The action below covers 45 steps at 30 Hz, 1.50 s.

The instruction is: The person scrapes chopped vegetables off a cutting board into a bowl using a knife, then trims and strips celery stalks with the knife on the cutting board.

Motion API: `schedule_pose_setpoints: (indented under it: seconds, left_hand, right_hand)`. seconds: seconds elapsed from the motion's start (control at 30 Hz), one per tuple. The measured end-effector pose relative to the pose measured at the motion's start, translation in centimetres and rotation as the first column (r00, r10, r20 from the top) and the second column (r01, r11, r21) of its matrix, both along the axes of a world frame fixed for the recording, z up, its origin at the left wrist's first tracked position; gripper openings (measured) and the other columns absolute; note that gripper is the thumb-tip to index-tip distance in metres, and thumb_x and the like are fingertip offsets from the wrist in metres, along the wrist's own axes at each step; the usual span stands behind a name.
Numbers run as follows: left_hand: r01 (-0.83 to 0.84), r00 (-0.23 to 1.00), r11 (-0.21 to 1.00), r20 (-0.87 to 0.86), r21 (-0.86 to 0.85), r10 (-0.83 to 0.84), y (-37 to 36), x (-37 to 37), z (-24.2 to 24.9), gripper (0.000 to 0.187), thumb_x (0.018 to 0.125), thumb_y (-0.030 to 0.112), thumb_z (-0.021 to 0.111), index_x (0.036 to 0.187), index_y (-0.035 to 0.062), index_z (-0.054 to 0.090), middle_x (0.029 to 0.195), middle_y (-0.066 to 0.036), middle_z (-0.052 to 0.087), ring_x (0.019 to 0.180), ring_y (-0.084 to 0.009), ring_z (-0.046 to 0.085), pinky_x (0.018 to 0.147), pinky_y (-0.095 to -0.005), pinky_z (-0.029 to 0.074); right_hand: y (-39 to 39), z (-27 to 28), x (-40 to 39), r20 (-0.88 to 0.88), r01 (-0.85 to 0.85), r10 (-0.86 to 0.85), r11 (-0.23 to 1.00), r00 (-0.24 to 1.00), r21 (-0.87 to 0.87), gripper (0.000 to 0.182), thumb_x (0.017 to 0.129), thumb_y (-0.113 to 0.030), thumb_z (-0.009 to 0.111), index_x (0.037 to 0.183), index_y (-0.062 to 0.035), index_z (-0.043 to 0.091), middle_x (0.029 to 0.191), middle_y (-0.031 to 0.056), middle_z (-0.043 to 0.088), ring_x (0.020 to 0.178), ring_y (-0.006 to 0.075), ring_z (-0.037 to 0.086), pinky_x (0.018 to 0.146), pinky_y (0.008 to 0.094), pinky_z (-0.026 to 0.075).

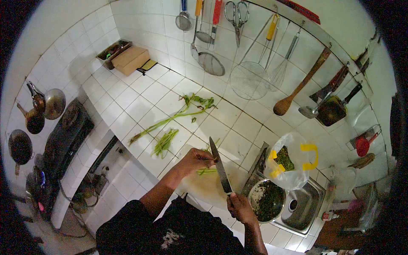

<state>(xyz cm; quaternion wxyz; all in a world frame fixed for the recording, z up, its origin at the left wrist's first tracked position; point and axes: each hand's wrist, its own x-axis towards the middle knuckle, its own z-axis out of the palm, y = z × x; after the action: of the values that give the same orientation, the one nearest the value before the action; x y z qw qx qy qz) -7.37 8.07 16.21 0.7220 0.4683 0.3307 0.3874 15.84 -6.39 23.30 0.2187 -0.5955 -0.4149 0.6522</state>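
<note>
Head cam looking down at a white tiled table, fisheye so everything curves. Near the bottom centre of the frame, the left hand is curled down over a bunch of green stems, pinning them on a pale cutting board. The right hand is clenched around the handle of a big knife, blade running up and to the left, its edge right by the left hand's fingertips and over the stems.

Just right of the board there's a metal bowl full of chopped greens, sitting at the edge of a steel sink. Above the bowl is a clear plastic bag with yellow handles and more greens inside.

Up the table toward mid-frame lies a long leafy stalk and a small pile of cut stems, well apart from the board. A cardboard box sits in the upper left corner of the table. A wire skimmer, a wooden spoon and scissors hang on the wall along the top. A black stove is at the left.
</note>
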Motion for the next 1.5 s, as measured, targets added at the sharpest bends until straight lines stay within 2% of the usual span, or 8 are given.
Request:
schedule_pose_setpoints:
  seconds: [0.23,0.4,0.6,0.77,0.83,0.9,1.23,1.5]
  left_hand:
    - [0.045,0.992,0.997,-0.122,0.058,-0.038,0.4,-1.5,1.5,0.016,0.075,0.011,0.076,0.082,-0.0007,0.070,0.082,-0.004,0.065,0.075,-0.0133,0.059,0.073,-0.0271,0.048]
    - [0.129,0.983,0.989,0.120,0.070,-0.136,0.7,-1.6,0.2,0.014,0.078,0.012,0.073,0.084,-0.0005,0.068,0.083,-0.005,0.065,0.078,-0.0138,0.058,0.078,-0.0283,0.047]
    - [0.090,0.995,0.991,-0.060,0.103,-0.084,0.9,-1.5,1.2,0.013,0.079,0.010,0.073,0.085,-0.0003,0.067,0.081,-0.004,0.065,0.076,-0.0123,0.059,0.075,-0.0277,0.049]
    - [0.044,0.998,0.999,0.037,0.032,-0.045,1.4,-0.4,0.0,0.012,0.076,0.005,0.073,0.086,0.0018,0.067,0.079,-0.004,0.067,0.074,-0.0120,0.062,0.072,-0.0268,0.051]
    - [0.039,0.993,0.999,0.111,0.014,-0.040,1.4,0.1,-0.4,0.014,0.074,0.003,0.073,0.087,0.0024,0.067,0.079,-0.004,0.068,0.073,-0.0124,0.063,0.071,-0.0264,0.051]
    - [0.019,0.986,0.999,0.163,0.033,-0.024,1.5,0.4,-0.5,0.018,0.074,0.001,0.073,0.090,0.0026,0.066,0.079,-0.006,0.068,0.073,-0.0133,0.064,0.071,-0.0267,0.052]
    - [-0.026,0.999,0.999,-0.043,0.046,0.028,0.8,0.5,1.1,0.039,0.076,-0.001,0.072,0.112,-0.0004,0.058,0.085,-0.008,0.069,0.077,-0.0135,0.065,0.074,-0.0276,0.052]
    - [-0.037,0.999,0.998,0.011,0.047,0.036,1.0,0.0,0.4,0.043,0.077,0.001,0.073,0.117,0.0015,0.056,0.085,-0.006,0.069,0.076,-0.0104,0.063,0.072,-0.0243,0.050]
  right_hand:
    - [0.3,1.3,-1.3,0.065,-0.066,0.066,0.998,0.996,0.004,0.058,0.096,-0.056,0.032,0.063,-0.0098,0.044,0.050,-0.0013,0.037,0.042,0.0106,0.036,0.040,0.0270,0.029]
    - [0.3,-0.2,-0.4,0.084,-0.101,0.099,0.994,0.992,0.028,0.051,0.097,-0.053,0.037,0.072,-0.0102,0.048,0.054,-0.0022,0.041,0.044,0.0089,0.038,0.041,0.0263,0.031]
    - [-0.1,-0.1,-0.1,0.061,-0.088,0.084,0.995,0.995,0.054,0.041,0.097,-0.047,0.042,0.083,-0.0101,0.052,0.057,-0.0029,0.044,0.046,0.0073,0.039,0.042,0.0257,0.033]
    - [-0.4,1.0,-0.7,-0.022,0.005,-0.005,0.999,1.000,-0.034,0.041,0.097,-0.047,0.042,0.085,-0.0099,0.052,0.058,-0.0032,0.044,0.045,0.0072,0.037,0.042,0.0253,0.032]
    - [-0.5,0.8,-0.7,-0.006,-0.006,0.006,1.000,1.000,-0.018,0.054,0.097,-0.055,0.034,0.069,-0.0106,0.046,0.053,-0.0028,0.040,0.042,0.0089,0.035,0.040,0.0246,0.028]
    - [-0.6,0.5,-0.8,-0.004,0.020,-0.021,1.000,1.000,-0.020,0.053,0.096,-0.055,0.034,0.070,-0.0109,0.046,0.054,-0.0030,0.040,0.042,0.0086,0.034,0.040,0.0245,0.028]
    - [-1.1,-0.4,0.5,-0.141,0.050,-0.063,0.994,0.988,-0.098,0.042,0.096,-0.051,0.041,0.083,-0.0118,0.050,0.057,-0.0052,0.041,0.045,0.0058,0.034,0.039,0.0244,0.028]
    - [-1.3,0.2,0.3,-0.028,-0.027,0.026,0.998,0.999,-0.053,0.049,0.096,-0.054,0.036,0.073,-0.0124,0.047,0.054,-0.0040,0.039,0.042,0.0078,0.034,0.039,0.0250,0.027]
